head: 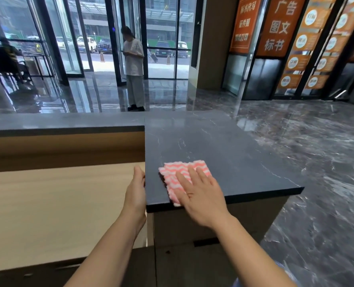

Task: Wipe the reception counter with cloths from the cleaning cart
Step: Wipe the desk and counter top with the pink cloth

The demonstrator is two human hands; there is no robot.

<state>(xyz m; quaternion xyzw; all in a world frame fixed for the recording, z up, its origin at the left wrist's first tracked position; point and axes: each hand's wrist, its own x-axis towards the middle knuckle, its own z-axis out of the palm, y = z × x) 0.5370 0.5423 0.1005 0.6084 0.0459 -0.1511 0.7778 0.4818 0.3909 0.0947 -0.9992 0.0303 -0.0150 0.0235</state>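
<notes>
Head view: the right hand (201, 195) lies flat, palm down, on a pink-and-white zigzag cloth (177, 172), fingers (192, 172) straight and slightly spread, pointing away from the person. The cloth is folded and sits on the dark marble counter (223, 141), at its near-left corner. One flap touches the near edge. The cloth's far edge runs left to right, about parallel to the counter's near edge, and its stripes run the same way. Its long axis is probably left-right too, but the hand covers the near-right part. The left hand (135, 189) rests against the counter's left side edge, fingers straight and pressed together, pointing forward and holding nothing. A lower light-wood worktop (58, 204) lies left of it. Beyond the counter a person (133, 65) stands by glass doors (165, 38). Orange signs (275, 27) hang at upper right.
</notes>
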